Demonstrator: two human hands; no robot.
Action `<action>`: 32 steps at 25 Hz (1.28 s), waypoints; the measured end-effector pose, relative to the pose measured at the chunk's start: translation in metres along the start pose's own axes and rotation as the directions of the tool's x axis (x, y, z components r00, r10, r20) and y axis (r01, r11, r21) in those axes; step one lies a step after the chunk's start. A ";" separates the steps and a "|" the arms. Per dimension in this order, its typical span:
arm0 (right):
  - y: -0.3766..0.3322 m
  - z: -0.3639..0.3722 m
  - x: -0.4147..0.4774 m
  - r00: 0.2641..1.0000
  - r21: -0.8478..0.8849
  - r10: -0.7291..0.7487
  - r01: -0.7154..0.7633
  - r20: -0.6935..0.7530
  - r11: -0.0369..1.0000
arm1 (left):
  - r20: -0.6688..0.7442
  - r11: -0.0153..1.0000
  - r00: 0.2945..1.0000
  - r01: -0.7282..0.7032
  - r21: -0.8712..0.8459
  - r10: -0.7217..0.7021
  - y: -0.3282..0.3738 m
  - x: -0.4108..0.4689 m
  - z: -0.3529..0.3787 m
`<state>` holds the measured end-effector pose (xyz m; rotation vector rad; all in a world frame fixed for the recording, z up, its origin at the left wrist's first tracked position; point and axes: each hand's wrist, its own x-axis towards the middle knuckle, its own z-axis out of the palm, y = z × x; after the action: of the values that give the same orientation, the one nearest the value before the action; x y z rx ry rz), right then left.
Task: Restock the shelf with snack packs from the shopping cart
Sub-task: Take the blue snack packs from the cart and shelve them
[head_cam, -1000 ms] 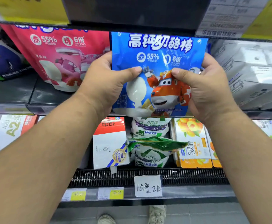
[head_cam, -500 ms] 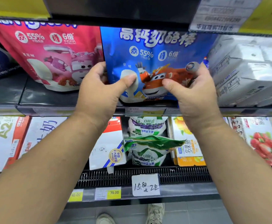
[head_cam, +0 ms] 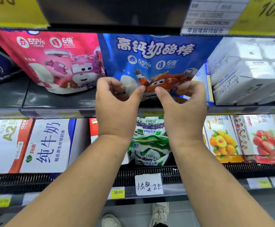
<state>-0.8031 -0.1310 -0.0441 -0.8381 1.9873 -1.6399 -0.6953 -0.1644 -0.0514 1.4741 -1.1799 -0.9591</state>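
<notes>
The blue snack pack stands upright on the shelf beside the pink pack. My left hand and right hand pinch its bottom edge, squaring it so the front faces out.

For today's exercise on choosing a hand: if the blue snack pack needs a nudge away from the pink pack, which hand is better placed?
Left, probably. The left hand is at the blue snack pack's lower left corner, on the side of the pink pack, so it can push it away. The right hand sits at the far corner.
</notes>
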 end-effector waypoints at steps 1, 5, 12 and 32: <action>0.001 0.005 0.002 1.000 0.009 -0.007 0.007 0.021 1.000 | 0.010 1.000 1.000 0.003 0.010 -0.003 0.000 0.003 0.003; 0.003 0.024 0.012 0.999 0.066 -0.011 0.008 0.052 0.998 | 0.014 0.999 1.000 -0.007 0.034 0.006 0.001 0.019 0.013; 0.003 0.045 0.040 0.999 0.060 -0.029 0.027 0.039 0.998 | -0.010 0.999 1.000 0.010 0.042 -0.010 0.002 0.045 0.036; -0.011 0.026 0.046 0.967 -0.064 0.146 -0.136 0.207 0.989 | 0.116 0.981 0.987 0.087 0.172 -0.108 0.024 0.031 0.025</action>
<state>-0.8172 -0.1825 -0.0366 -0.8306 1.8989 -1.3682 -0.7174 -0.2013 -0.0332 1.6371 -1.3148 -1.0530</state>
